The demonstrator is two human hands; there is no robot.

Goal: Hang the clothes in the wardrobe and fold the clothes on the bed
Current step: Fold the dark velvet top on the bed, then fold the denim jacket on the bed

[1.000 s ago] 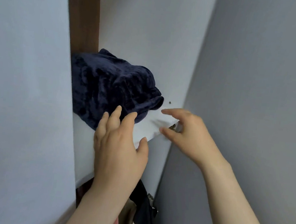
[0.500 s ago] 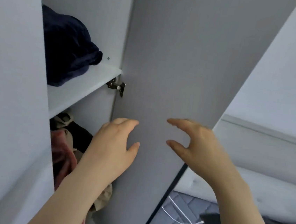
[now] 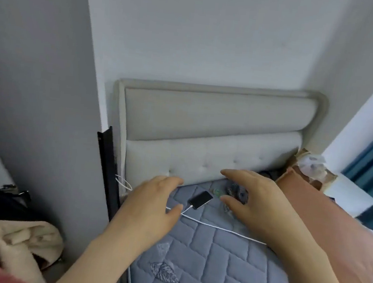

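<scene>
Both empty, the left grip (image 3: 150,209) and right grip (image 3: 257,204) hover spread-fingered over the bed (image 3: 214,259), poised toward the dark garment (image 3: 237,191) at its headboard edge, probably to fetch it for folding.

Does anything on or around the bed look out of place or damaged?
Two things. A phone lies on the bare quilted mattress, its white cable trailing across it. Beside the headboard, at the right, a brown box has ragged, torn edges.
</scene>
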